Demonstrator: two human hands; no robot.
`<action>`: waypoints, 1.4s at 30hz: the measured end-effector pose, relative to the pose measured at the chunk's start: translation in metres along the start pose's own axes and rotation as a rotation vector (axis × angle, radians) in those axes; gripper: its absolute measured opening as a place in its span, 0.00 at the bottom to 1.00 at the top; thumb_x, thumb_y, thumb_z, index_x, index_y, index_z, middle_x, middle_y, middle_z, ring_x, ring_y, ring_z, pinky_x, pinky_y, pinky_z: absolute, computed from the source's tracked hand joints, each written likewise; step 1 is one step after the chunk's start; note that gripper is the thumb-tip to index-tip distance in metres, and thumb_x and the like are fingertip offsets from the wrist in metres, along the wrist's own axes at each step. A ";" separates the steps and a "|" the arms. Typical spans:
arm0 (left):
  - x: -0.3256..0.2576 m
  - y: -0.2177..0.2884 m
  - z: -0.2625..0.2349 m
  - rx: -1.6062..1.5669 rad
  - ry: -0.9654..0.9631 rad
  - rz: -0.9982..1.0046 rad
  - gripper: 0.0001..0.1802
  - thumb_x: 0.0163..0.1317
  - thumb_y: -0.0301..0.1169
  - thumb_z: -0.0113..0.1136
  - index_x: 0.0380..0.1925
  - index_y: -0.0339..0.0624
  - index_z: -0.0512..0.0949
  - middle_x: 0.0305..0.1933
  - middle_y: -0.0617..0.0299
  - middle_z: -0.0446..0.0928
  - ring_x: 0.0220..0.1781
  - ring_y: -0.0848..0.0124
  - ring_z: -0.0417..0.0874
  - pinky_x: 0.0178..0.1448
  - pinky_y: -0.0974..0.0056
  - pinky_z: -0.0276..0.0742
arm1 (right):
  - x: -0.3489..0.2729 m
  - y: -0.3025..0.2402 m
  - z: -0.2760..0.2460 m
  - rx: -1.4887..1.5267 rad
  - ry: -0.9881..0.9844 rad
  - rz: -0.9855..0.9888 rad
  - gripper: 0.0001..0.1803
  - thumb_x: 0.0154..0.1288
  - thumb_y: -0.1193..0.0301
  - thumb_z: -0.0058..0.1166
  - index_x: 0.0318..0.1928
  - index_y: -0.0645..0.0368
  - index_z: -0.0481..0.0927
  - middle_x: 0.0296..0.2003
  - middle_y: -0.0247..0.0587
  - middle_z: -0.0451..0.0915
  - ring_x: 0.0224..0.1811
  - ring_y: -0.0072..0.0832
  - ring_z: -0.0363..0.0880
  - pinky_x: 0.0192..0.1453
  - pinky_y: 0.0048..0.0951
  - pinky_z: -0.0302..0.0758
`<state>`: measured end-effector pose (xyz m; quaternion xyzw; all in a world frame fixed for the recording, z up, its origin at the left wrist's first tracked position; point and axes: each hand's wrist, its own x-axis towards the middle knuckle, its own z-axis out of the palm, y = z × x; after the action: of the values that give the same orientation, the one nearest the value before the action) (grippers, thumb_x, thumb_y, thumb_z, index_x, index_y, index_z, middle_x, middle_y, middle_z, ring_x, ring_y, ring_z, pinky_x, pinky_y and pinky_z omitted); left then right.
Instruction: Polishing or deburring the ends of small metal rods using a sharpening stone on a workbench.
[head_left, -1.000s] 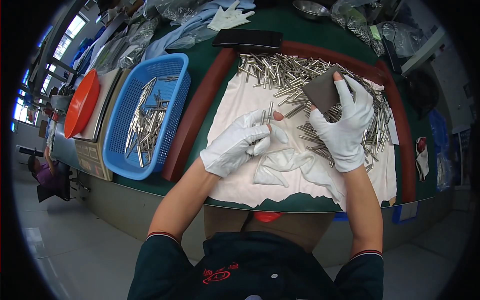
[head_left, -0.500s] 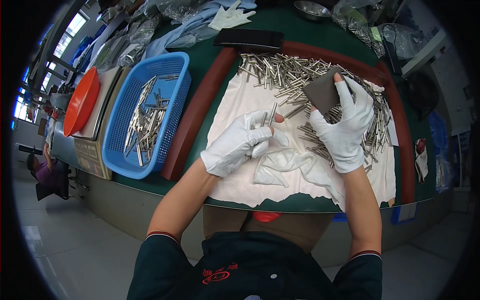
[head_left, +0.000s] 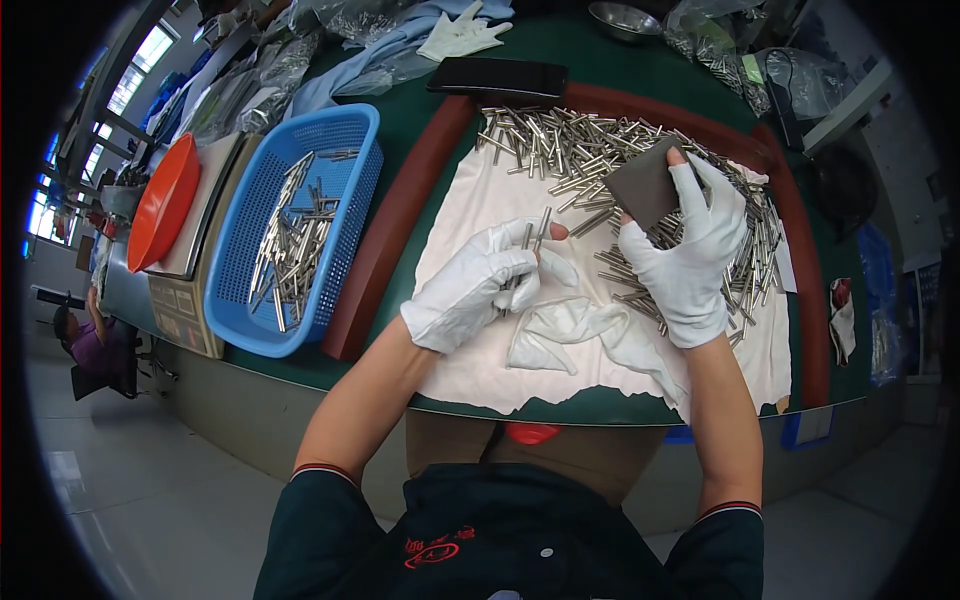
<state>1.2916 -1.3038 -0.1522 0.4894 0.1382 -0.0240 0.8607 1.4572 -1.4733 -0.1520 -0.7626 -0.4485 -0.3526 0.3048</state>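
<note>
Left hand point(head_left: 478, 284) holding metal rods point(head_left: 544, 227), right hand point(head_left: 690, 245) pinching a dark pad point(head_left: 643, 188), loose rods point(head_left: 575, 148) on pale cloth point(head_left: 468, 222)

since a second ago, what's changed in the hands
A metal pin in the left hand has tipped slightly, its upper end rightward. Nothing visibly taken or let go. The right hand still holds the dark pad; the blue basket stayed put.

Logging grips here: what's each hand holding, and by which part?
Left hand: metal pins, below their upper ends. Right hand: dark pad, at upper corner and lower edge.
</note>
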 end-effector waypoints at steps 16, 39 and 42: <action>0.078 0.009 0.037 0.159 0.362 0.416 0.12 0.77 0.33 0.45 0.52 0.37 0.71 0.28 0.67 0.73 0.18 0.83 0.60 0.23 0.75 0.57 | 0.010 0.027 0.000 -0.132 0.131 0.059 0.39 0.39 0.59 0.70 0.56 0.59 0.80 0.51 0.44 0.74 0.50 0.44 0.72 0.54 0.46 0.71; 0.011 0.016 -0.006 0.138 0.181 0.163 0.27 0.73 0.35 0.57 0.67 0.34 0.66 0.36 0.59 0.79 0.23 0.81 0.71 0.27 0.78 0.65 | 0.007 -0.005 -0.003 0.144 -0.002 0.106 0.41 0.43 0.71 0.70 0.64 0.57 0.75 0.53 0.42 0.75 0.55 0.38 0.73 0.60 0.38 0.70; -0.001 0.010 -0.016 -0.003 0.126 0.130 0.34 0.72 0.31 0.55 0.73 0.34 0.56 0.40 0.56 0.78 0.22 0.83 0.68 0.25 0.80 0.64 | 0.017 -0.018 -0.001 0.220 -0.098 0.090 0.42 0.43 0.73 0.70 0.64 0.56 0.74 0.54 0.43 0.74 0.57 0.38 0.72 0.62 0.37 0.70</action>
<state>1.2887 -1.2853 -0.1516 0.4967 0.1603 0.0629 0.8507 1.4467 -1.4591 -0.1347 -0.7604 -0.4641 -0.2494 0.3797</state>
